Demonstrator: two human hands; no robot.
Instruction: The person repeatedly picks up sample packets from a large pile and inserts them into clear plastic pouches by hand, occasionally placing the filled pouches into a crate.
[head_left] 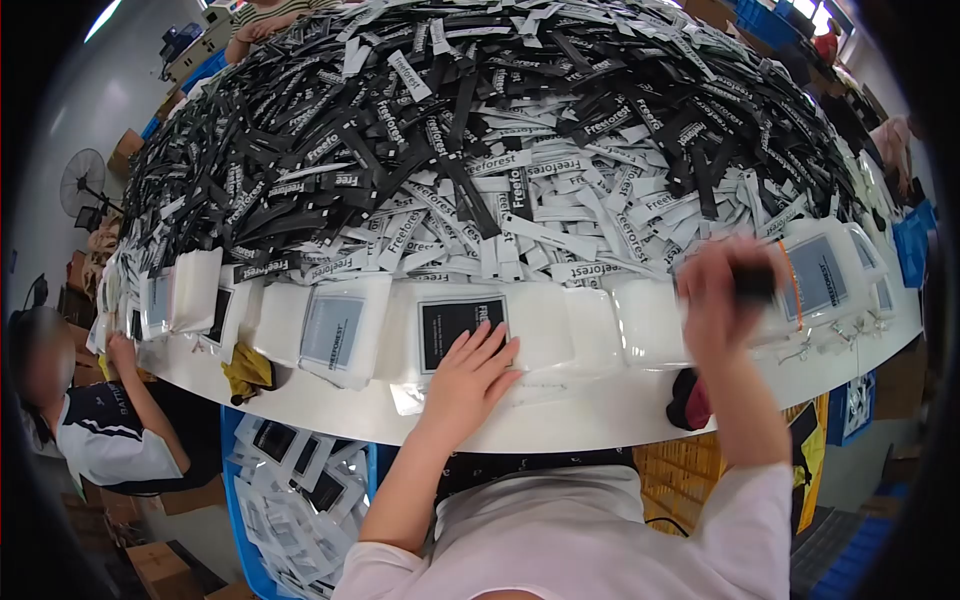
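Observation:
My left hand (pixel 470 380) lies flat with spread fingers on a clear plastic bag with a black printed label (pixel 440 336), near the front edge of the white table. My right hand (pixel 722 295) is raised over the bags at the right and smeared by motion. A dark patch (pixel 752 284) shows at its fingers; whether it is held or lies behind them I cannot tell. Between the hands lie plain white bags (pixel 650 330). Left of my left hand is a stack of bags with a grey label (pixel 333 328).
A huge heap of black and white "Freeforest" packets (pixel 520 165) covers the table behind the bags. A blue crate (pixel 240 500) of labelled bags stands below left, a yellow crate (pixel 680 480) below right. Another person (pixel 110 430) sits at the left; yellow cloth (pixel 247 372) lies nearby.

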